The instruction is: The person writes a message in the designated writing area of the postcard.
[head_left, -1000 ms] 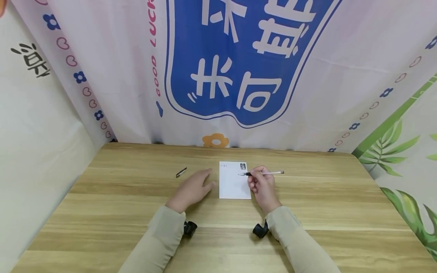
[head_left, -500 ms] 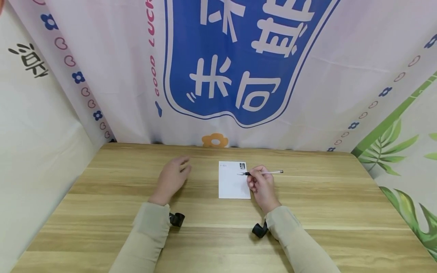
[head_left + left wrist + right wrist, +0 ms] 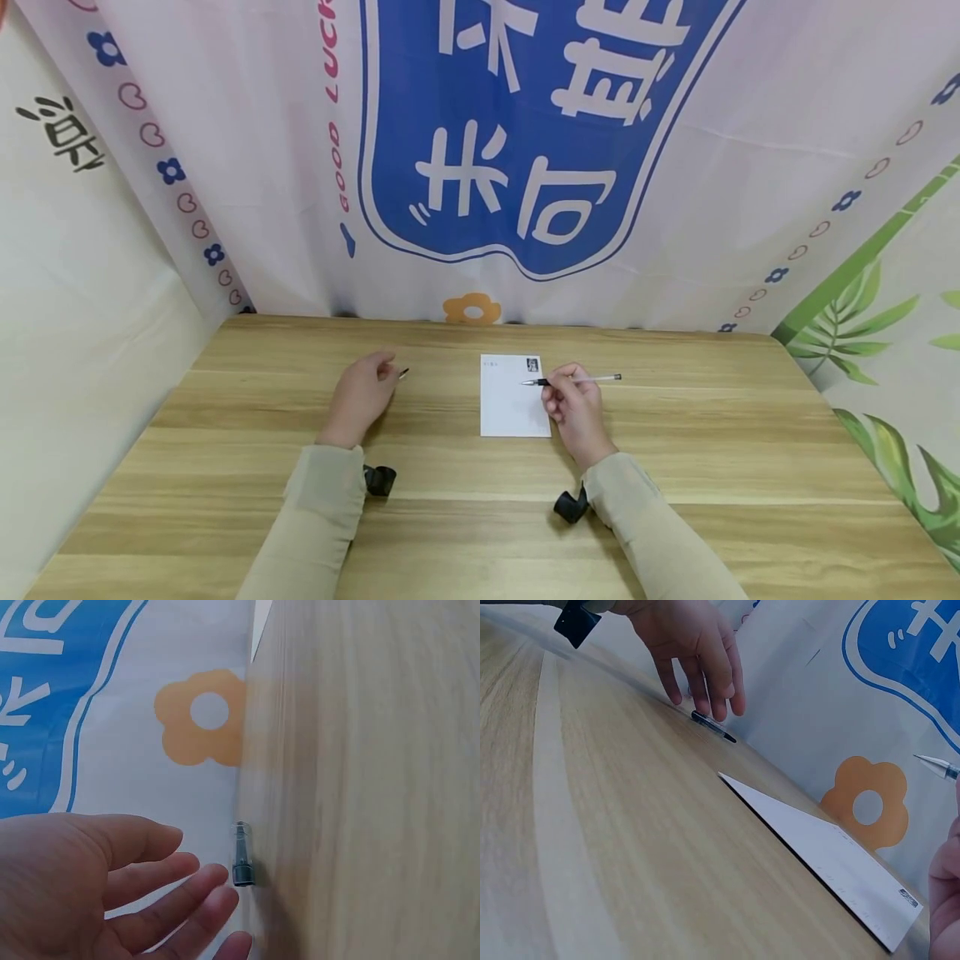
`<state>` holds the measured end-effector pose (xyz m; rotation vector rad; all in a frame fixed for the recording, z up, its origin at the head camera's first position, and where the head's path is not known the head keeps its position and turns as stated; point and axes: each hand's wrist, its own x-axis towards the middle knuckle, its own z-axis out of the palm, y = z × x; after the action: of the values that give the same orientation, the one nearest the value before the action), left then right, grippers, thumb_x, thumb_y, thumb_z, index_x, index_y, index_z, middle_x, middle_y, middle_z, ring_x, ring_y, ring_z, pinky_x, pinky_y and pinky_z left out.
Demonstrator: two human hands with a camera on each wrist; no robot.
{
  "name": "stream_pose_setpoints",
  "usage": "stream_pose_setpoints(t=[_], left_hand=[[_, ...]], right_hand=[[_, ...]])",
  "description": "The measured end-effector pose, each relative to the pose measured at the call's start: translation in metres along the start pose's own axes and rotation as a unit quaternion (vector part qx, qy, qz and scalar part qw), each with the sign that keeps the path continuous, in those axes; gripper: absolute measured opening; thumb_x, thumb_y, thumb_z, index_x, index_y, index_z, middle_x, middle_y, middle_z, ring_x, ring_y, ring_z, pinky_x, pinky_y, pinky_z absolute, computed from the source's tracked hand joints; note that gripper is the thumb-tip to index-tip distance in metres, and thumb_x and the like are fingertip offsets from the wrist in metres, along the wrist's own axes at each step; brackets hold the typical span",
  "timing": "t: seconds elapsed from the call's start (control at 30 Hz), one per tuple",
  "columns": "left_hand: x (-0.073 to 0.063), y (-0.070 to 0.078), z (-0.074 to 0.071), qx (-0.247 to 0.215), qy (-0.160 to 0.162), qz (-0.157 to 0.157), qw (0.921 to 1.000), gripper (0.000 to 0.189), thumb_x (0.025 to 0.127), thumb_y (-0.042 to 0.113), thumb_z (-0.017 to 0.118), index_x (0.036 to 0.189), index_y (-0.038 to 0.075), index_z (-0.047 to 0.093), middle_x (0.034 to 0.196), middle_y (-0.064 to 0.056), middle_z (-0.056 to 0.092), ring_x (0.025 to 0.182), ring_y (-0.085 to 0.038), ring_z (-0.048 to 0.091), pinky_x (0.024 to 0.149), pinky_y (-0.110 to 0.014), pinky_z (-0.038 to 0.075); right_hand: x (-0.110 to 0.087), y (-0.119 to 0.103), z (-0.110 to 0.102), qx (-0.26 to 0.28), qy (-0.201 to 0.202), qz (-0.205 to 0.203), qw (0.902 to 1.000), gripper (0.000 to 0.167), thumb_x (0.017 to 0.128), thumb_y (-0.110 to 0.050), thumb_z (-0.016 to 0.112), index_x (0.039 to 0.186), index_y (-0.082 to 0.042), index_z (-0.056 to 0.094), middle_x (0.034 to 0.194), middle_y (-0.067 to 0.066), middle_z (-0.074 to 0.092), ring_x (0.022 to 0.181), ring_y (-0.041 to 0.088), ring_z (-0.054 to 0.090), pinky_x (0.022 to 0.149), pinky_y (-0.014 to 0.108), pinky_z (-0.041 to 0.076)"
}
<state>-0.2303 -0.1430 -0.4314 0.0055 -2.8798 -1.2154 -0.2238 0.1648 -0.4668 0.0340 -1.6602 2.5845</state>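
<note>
My right hand [image 3: 579, 418] pinches a clear-barrelled pen [image 3: 600, 379] with a black grip. Its bare tip points left over a white notepad [image 3: 512, 408] that has a small dark printed square at its top right. At the left, my left hand [image 3: 358, 403] is lowered over a clear and black pen cap [image 3: 403, 373] that lies on the table. In the left wrist view its loosely bent fingers [image 3: 214, 877] are right beside the pen cap [image 3: 241, 862]. The right wrist view shows the fingertips just above the cap [image 3: 714, 727].
The wooden table [image 3: 465, 517] ends at a printed curtain [image 3: 300, 250] along its back edge. A black wrist camera [image 3: 380, 481] sits by the left cuff, another black camera [image 3: 572, 506] by the right cuff. Bare wood lies between the cap and the notepad.
My left hand has moved left from beside the notepad to over the pen cap, hiding part of it in the head view. My right hand and the pen have stayed put.
</note>
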Motion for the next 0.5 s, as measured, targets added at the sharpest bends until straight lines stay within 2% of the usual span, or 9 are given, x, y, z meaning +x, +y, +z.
stream_pose_setpoints(t=[0.3, 0.5], left_hand=[[0.0027, -0.01, 0.0014, -0.008, -0.019, -0.019, 0.9996, 0.037, 0.104, 0.011, 0.052, 0.135, -0.009, 0.059, 0.128, -0.027, 0.063, 0.119, -0.041, 0.059, 0.099, -0.053, 0.048], [0.0027, -0.0107, 0.0023, -0.01, -0.021, -0.021, 0.9995, 0.034, 0.1, 0.008, 0.059, 0.129, -0.009, 0.063, 0.122, -0.026, 0.065, 0.111, -0.038, 0.062, 0.093, -0.05, 0.05]], right_hand=[[0.0008, 0.0006, -0.0013, -0.008, 0.0, 0.008, 0.9999, 0.015, 0.098, 0.003, 0.049, 0.087, -0.007, 0.051, 0.063, 0.002, 0.057, 0.05, 0.009, 0.045, 0.046, 0.018, 0.032], [0.0012, -0.0001, -0.0007, -0.011, -0.003, 0.007, 0.9999, 0.015, 0.099, 0.003, 0.048, 0.088, -0.006, 0.051, 0.063, 0.002, 0.057, 0.05, 0.009, 0.045, 0.045, 0.018, 0.031]])
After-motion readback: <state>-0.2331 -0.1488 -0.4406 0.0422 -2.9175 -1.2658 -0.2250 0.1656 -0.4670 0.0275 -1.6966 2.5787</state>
